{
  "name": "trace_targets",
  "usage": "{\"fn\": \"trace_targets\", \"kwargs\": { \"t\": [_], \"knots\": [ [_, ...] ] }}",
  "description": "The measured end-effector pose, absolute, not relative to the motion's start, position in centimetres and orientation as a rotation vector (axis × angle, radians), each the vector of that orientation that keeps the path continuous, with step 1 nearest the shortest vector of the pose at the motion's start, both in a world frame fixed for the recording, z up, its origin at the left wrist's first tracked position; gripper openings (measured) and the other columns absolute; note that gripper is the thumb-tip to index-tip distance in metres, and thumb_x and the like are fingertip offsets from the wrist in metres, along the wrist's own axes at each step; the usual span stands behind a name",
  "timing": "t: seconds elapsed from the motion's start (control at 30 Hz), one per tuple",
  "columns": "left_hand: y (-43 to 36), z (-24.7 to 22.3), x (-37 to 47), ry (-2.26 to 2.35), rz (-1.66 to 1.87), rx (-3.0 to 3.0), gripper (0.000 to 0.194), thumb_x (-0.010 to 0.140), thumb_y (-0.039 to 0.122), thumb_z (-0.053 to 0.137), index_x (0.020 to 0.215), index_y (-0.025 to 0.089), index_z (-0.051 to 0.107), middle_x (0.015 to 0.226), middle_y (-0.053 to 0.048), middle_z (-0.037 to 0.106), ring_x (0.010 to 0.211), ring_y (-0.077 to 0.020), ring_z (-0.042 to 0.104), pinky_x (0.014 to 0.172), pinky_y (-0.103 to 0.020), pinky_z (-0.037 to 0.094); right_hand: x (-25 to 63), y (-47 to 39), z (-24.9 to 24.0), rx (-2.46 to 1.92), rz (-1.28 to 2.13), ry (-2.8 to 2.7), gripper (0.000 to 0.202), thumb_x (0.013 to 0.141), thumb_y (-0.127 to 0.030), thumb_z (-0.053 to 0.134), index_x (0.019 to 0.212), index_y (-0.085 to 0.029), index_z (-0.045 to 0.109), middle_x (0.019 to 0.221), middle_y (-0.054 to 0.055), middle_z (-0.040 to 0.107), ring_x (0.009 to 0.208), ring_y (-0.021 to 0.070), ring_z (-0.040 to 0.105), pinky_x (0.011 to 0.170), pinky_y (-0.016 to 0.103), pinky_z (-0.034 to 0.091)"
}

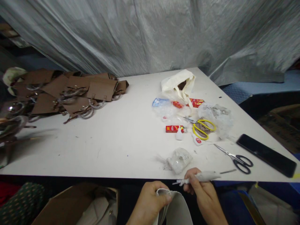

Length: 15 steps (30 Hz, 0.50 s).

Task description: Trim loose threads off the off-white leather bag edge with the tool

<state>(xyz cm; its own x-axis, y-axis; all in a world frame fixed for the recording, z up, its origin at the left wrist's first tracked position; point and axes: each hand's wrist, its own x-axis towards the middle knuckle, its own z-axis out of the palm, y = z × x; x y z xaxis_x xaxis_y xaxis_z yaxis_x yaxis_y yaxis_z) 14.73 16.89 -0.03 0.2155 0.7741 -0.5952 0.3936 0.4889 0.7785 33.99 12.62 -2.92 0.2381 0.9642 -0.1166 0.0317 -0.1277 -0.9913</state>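
My left hand (148, 198) grips the top edge of a pale grey strip of material (174, 207) below the table's front edge. My right hand (202, 195) holds a small white tube-like applicator (203, 177), its thin tip pointing left toward the strip's edge. Both hands sit close together just in front of the white table (117, 143). A crumpled clear plastic packet (179, 160) lies on the table right above my hands.
Black-handled scissors (236, 158), yellow-handled scissors (201, 126), red glue boxes (173, 128), small glue bottles (179, 134), plastic wrap (217, 117), a cream cloth bag (179, 82) and a black phone (266, 154) lie at right. Brown leather pieces with metal rings (70, 93) pile at left. A cardboard box (75, 206) stands below.
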Motion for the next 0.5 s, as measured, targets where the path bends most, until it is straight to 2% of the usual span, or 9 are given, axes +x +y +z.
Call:
{"fn": "trace_targets", "kwargs": {
  "t": [0.13, 0.33, 0.5],
  "knots": [
    [16.3, 0.1, 14.9, 1.381, 0.357, 1.109, 0.019, 0.064, 0.029, 0.072, 0.073, 0.012, 0.075, 0.062, -0.001, 0.063, 0.064, -0.0163, 0.052, 0.061, -0.028, 0.035, 32.9, 12.0, -2.9, -1.355, 1.303, -1.016, 0.05, 0.103, -0.062, 0.048, 0.079, -0.02, 0.059, 0.065, -0.001, 0.056, 0.062, 0.0162, 0.055, 0.06, 0.026, 0.041],
    [15.8, 0.5, 14.9, 1.364, 0.341, 1.088, 0.021, 0.061, 0.029, 0.072, 0.073, 0.012, 0.074, 0.059, 0.001, 0.058, 0.06, -0.015, 0.047, 0.058, -0.028, 0.033, 32.7, 11.6, -3.1, -1.333, 1.316, -1.06, 0.051, 0.103, -0.062, 0.047, 0.076, -0.021, 0.056, 0.066, -0.002, 0.052, 0.063, 0.0159, 0.051, 0.061, 0.027, 0.037],
    [15.4, 0.8, 15.1, 1.351, 0.349, 1.113, 0.019, 0.063, 0.03, 0.073, 0.069, 0.012, 0.075, 0.06, -0.001, 0.062, 0.063, -0.0163, 0.05, 0.062, -0.029, 0.036, 33.4, 11.7, -3.0, -1.337, 1.328, -1.169, 0.05, 0.105, -0.061, 0.044, 0.077, -0.02, 0.055, 0.068, -0.002, 0.051, 0.067, 0.0166, 0.052, 0.064, 0.028, 0.037]
  ]
}}
